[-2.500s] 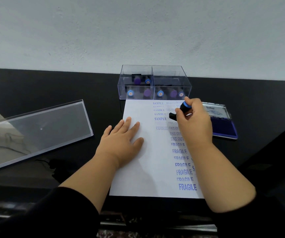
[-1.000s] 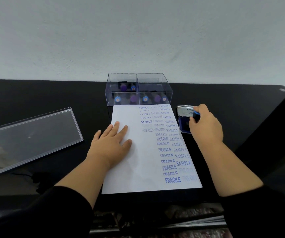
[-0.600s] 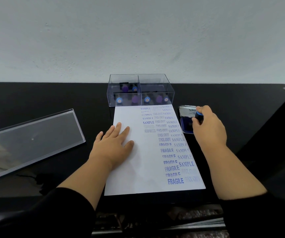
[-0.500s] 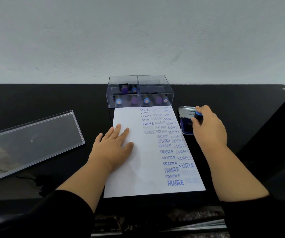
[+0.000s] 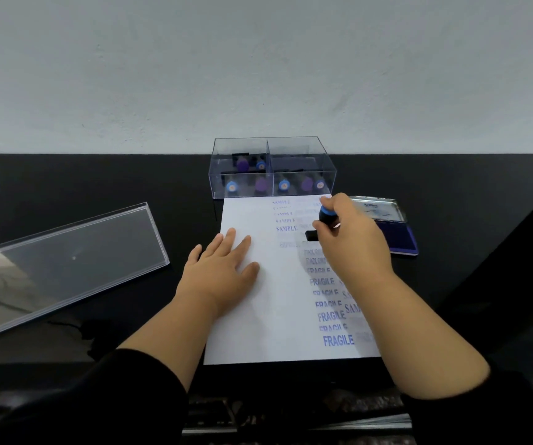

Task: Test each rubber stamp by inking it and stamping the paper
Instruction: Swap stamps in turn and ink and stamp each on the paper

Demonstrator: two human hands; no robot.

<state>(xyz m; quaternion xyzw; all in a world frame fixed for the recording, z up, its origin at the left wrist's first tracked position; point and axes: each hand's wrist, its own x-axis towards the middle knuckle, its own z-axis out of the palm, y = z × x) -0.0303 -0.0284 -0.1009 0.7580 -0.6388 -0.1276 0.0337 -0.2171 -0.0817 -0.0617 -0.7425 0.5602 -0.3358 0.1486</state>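
We press our left hand (image 5: 223, 271) flat, fingers spread, on the paper (image 5: 258, 316) so it won't slide, while our right hand (image 5: 351, 242) pinches the stamp (image 5: 323, 220) over the paper's upper right, beside the ink pad (image 5: 400, 236). It has a blue knob and black base (face hidden).

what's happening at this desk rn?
A person is testing rubber stamps. The right hand grips a blue-topped stamp with its black base on or just above the paper, among rows of SAMPLE and FRAGILE prints. The left hand lies flat on the sheet, steadying it. An open blue ink pad sits right of the paper; more stamps wait in the clear box, whose lid lies off to the left.
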